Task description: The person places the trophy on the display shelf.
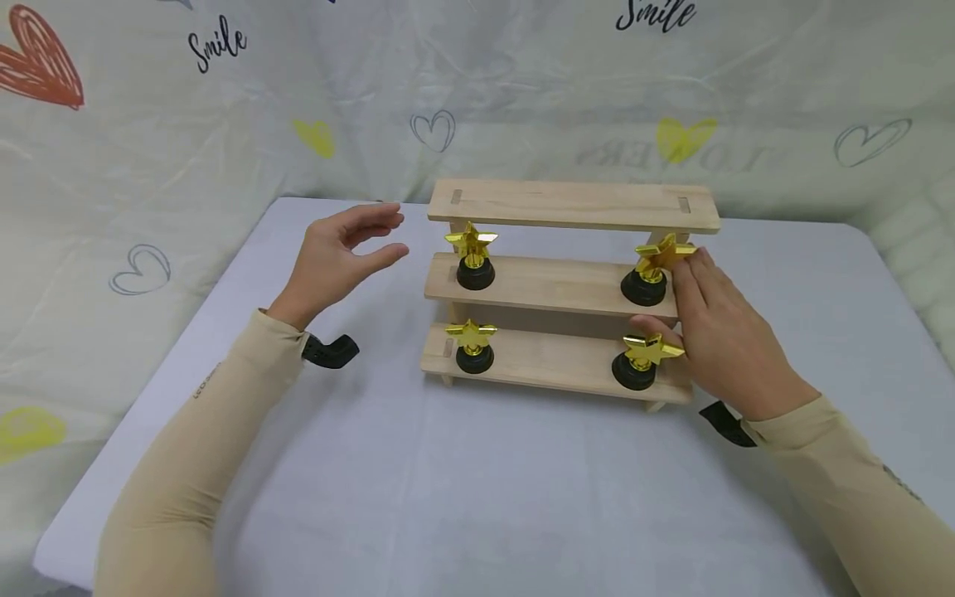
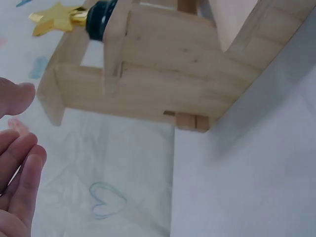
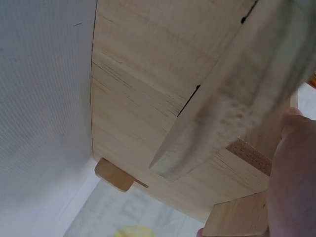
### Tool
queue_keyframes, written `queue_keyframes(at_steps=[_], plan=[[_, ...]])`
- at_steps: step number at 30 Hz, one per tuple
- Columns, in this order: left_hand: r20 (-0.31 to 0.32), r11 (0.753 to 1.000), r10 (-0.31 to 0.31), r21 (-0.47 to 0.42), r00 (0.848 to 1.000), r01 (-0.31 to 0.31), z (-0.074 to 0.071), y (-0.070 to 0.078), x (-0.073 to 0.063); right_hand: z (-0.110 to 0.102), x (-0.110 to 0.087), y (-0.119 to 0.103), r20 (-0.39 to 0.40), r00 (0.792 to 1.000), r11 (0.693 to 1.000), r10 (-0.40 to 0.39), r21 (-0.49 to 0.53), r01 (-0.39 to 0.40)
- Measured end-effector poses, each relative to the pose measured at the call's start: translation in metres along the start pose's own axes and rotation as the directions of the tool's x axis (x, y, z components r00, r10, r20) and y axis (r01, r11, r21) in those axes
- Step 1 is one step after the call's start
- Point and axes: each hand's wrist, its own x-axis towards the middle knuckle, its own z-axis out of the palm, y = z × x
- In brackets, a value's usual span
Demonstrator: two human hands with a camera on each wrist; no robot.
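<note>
A three-tier wooden display shelf (image 1: 552, 278) stands on the table. Gold star trophies with black bases occupy its lower two tiers: upper left (image 1: 474, 257), upper right (image 1: 652, 274), lower left (image 1: 473, 347) and lower right (image 1: 643, 358). My right hand (image 1: 727, 332) grips the shelf's right end, its thumb in front below the middle board and its fingers beside the upper right trophy. Whether those fingers touch the star, I cannot tell. Left of the shelf, my left hand (image 1: 332, 257) hovers apart from it, thumb and fingers spread, holding nothing.
A white cloth covers the table (image 1: 462, 481). Behind it hangs a pale curtain (image 1: 522, 91) printed with hearts and words. Black wrist straps (image 1: 331, 351) show on both forearms, over beige sleeves (image 1: 201, 448).
</note>
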Motion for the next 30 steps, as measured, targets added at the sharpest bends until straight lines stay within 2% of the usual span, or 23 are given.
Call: queue_keyframes(at_steps=[5, 8, 10, 13, 18, 25, 30], plan=[[-0.144, 0.999, 0.012, -0.046, 0.990, -0.018, -0.020, -0.008, 0.004, 0.000, -0.001, 0.000, 0.006, 1.000, 1.000, -0.003, -0.004, 0.003], [-0.204, 0.999, -0.002, -0.045, 0.979, -0.008, -0.030, -0.016, 0.006, 0.000, -0.002, 0.000, 0.018, 1.000, 1.000, 0.013, 0.002, -0.013], [-0.230, 0.998, -0.028, -0.055, 0.973, 0.016, -0.036, -0.024, 0.006, -0.001, -0.003, 0.000, 0.019, 1.000, 1.000, 0.022, 0.003, -0.022], [-0.270, 0.991, -0.087, -0.125, 0.959, 0.055, -0.045, -0.035, 0.004, -0.001, -0.003, 0.000, 0.016, 1.000, 1.000, 0.017, -0.006, -0.017], [-0.294, 0.964, -0.165, -0.252, 0.941, 0.090, -0.057, -0.052, 0.002, -0.001, -0.004, 0.000, 0.019, 0.999, 1.000, 0.026, -0.006, -0.026], [-0.323, 0.937, -0.254, -0.315, 0.912, 0.149, -0.069, -0.079, -0.005, 0.000, -0.003, -0.001, 0.051, 0.998, 0.999, 0.043, 0.001, -0.043], [-0.321, 0.908, -0.326, -0.368, 0.889, 0.200, -0.073, -0.096, -0.009, 0.001, -0.002, -0.001, 0.067, 0.996, 0.999, 0.053, -0.002, -0.053]])
